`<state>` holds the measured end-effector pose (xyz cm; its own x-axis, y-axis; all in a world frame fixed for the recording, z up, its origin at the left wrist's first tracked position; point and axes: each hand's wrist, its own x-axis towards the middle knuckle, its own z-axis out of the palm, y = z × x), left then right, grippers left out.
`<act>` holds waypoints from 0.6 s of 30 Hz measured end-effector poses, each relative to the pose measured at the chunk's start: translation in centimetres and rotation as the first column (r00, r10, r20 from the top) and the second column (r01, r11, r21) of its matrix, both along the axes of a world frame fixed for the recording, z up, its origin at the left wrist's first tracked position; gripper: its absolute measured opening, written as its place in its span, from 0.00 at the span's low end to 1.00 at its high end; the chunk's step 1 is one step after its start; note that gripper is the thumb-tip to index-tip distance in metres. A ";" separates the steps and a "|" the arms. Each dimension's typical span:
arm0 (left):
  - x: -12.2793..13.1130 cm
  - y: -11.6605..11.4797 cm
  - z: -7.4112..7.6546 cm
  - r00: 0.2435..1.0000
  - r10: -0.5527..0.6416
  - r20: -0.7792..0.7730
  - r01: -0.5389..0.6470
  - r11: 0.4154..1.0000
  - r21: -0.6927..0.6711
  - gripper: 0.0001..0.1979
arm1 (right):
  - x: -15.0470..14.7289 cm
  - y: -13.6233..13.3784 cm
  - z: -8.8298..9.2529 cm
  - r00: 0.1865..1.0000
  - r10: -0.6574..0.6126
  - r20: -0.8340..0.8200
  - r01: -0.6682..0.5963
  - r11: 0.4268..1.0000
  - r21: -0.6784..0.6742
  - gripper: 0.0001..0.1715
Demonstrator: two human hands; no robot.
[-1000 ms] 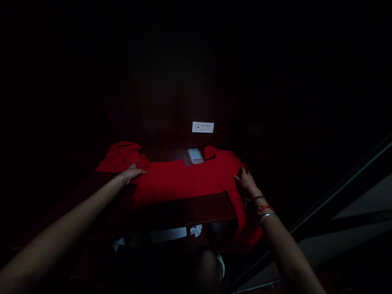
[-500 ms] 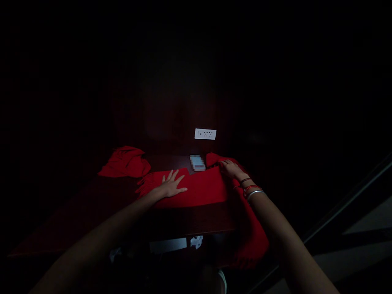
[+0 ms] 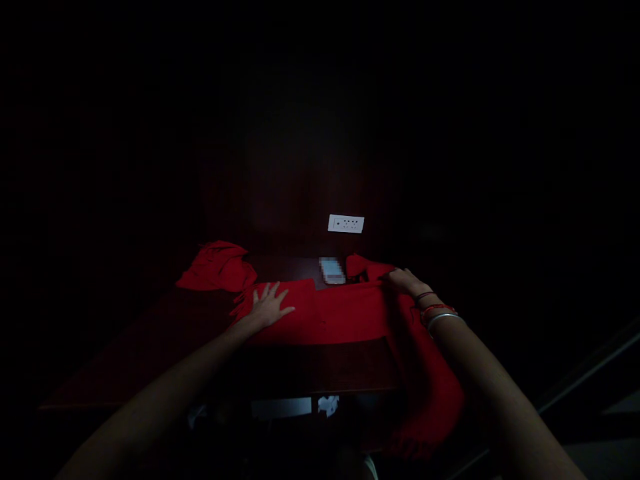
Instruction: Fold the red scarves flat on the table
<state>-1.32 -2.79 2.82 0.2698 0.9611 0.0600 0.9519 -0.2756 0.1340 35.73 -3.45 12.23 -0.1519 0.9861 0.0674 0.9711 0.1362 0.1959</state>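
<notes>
A long red scarf point(image 3: 345, 313) with a fringe at its left end lies across the dark table. My left hand point(image 3: 269, 307) rests on it near that fringe, flat with the fingers spread. At the scarf's far right edge, my right hand point(image 3: 407, 282) is closed on a fold of the cloth; its fingertips are partly hidden. From there the scarf drops over the table's right side, its lower fringe hanging in shadow. Bunched red cloth point(image 3: 370, 268) lies just beyond my right hand.
Another crumpled red cloth point(image 3: 219, 267) sits at the table's back left. A blurred-out phone-like object point(image 3: 332, 271) lies behind the scarf. A white socket panel point(image 3: 346, 223) is on the wall. Pale items point(image 3: 281, 407) show below the table point(image 3: 330, 373). The surroundings are very dark.
My right hand has shifted right along the scarf's far edge, drawing the cloth with it. My left hand stays flat near the fringe. The whole view has shifted slightly.
</notes>
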 end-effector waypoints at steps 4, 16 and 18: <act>-3.7 1.2 0.2 0.941 0.320 0.106 -0.312 0.946 -0.088 0.45 | 0.4 -0.7 1.4 0.998 0.016 0.064 -0.012 0.998 -0.063 0.12; -13.4 1.6 6.2 0.903 0.289 0.318 -0.271 0.957 -0.101 0.26 | -6.6 -0.9 7.6 0.940 0.316 -0.125 -0.319 0.948 0.000 0.15; -16.6 1.4 6.7 0.914 0.321 0.248 -0.314 0.947 -0.070 0.24 | -9.0 -0.6 7.7 0.923 0.353 -0.155 -0.361 0.932 -0.026 0.16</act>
